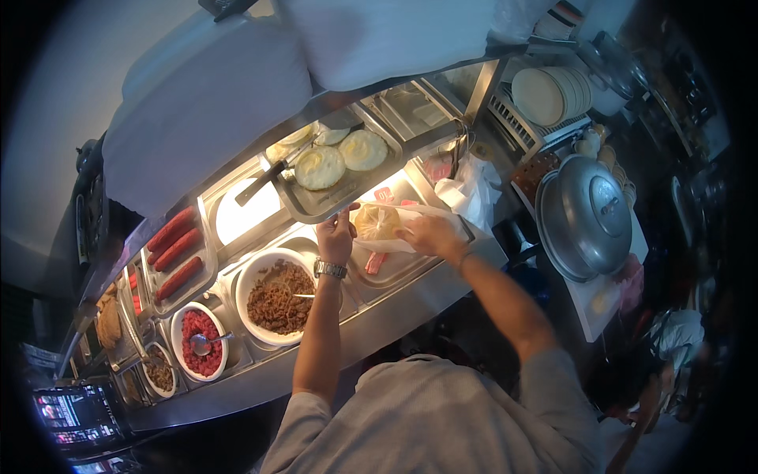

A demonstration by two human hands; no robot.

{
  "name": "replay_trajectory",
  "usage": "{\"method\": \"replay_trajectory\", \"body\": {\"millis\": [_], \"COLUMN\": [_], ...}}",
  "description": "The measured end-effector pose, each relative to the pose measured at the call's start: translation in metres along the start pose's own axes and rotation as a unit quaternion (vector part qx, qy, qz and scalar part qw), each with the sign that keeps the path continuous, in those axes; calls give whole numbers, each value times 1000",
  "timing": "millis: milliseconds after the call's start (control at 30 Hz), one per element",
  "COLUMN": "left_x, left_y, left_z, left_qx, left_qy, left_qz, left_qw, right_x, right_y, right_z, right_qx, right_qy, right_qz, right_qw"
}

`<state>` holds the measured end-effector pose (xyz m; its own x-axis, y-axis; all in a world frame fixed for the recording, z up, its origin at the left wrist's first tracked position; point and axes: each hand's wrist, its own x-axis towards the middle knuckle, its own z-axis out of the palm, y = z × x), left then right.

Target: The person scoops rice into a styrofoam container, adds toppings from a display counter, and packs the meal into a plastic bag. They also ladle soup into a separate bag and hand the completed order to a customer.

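Between my hands is a small knotted clear bag (376, 221) of yellowish food, lying within an open, thin white plastic bag (394, 244). My left hand (336, 236), with a metal watch on its wrist, pinches the left side of the white bag. My right hand (434, 236) has curled fingers at the bag's other side, against the knotted bag; the exact fingertip grip is hard to see. Underneath is a metal tray (379, 274) with a red and white packet (375, 262) in it.
Fried eggs (320, 167) and a turner (260, 183) occupy a raised tray ahead. To the left stand bowls of minced meat (281, 302) and reddish food (199, 332), plus a tray of red sausages (174, 237). A lidded metal pot (586, 219) and a plate rack (539, 136) are rightward.
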<state>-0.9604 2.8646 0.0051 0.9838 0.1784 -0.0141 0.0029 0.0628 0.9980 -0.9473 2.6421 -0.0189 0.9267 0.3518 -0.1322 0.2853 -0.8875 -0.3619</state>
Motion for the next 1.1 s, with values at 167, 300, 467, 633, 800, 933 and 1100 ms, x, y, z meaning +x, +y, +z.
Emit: {"method": "replay_trajectory", "body": {"millis": [167,300,467,633,800,933,1100], "left_x": [-7,-34,-58,-65,-89,-115,-153], "left_y": [13,31,62,109,153,184,221], "left_z": [9,42,65,68,63,32,10], "left_qx": [-1,27,-121,-183,-106,-91,33], "left_qy": [-31,-123,-289,-334,-327,-270,-166], "left_qz": [-9,61,92,99,97,61,90], "left_qw": [999,990,945,919,934,957,981], "right_x": [-42,-48,-56,-66,-84,-96,-24], "right_y": [13,-12,-52,-83,-57,6,-16], "right_z": [-75,-115,-161,-209,-226,-163,57], "right_qx": [-284,-332,-214,-85,201,298,152], "right_qy": [-33,-33,115,57,228,57,-55], "right_qz": [-213,-196,-360,-320,-357,-100,-67], "right_qw": [934,922,900,942,883,948,985]}}
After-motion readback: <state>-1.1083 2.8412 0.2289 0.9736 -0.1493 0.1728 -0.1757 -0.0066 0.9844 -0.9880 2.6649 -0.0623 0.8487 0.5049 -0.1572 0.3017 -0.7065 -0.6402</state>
